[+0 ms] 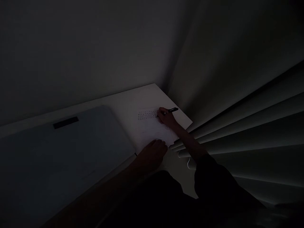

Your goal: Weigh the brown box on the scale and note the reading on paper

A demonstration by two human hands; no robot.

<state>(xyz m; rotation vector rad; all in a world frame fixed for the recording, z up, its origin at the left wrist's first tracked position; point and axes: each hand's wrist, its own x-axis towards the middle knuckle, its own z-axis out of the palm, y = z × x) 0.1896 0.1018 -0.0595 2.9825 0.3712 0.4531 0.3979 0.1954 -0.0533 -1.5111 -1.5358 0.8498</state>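
Note:
The scene is very dark. A white sheet of paper (152, 128) with rows of faint writing lies on a white table (123, 104) in the corner of the room. My right hand (166, 117) grips a dark pen (173, 110), its tip on the written lines. My left hand (152, 155) rests flat on the near edge of the paper, fingers together, holding nothing.
A large pale blue flat pad or closed device (59, 158) with a dark bar (66, 122) near its far edge covers the table's left side. Plain walls meet behind the table. Window blinds (249, 126) run along the right, close to the table's edge.

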